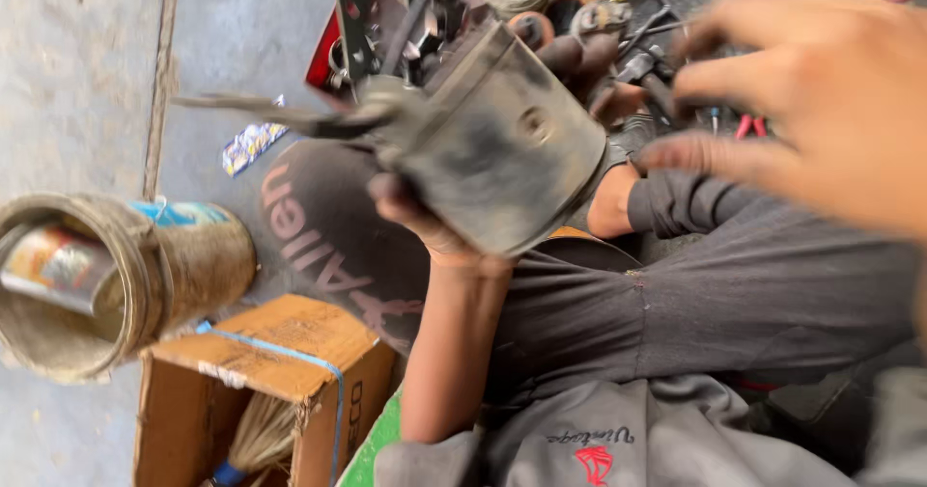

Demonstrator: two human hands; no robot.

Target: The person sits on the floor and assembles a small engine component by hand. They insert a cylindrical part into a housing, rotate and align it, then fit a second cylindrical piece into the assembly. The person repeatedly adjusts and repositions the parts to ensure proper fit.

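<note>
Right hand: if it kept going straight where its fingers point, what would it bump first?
Probably the grimy metal piston held in the left hand; the right hand points its blurred fingers leftward at it, though depth is unclear.

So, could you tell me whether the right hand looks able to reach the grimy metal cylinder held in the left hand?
Probably yes: the right hand hovers open beside the metal cylinder, with nothing visible between them.

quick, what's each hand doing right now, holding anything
Left hand: closed around a grimy metal cylinder part.
Right hand: open, fingers spread, blurred, holding nothing, apart from the part.
</note>
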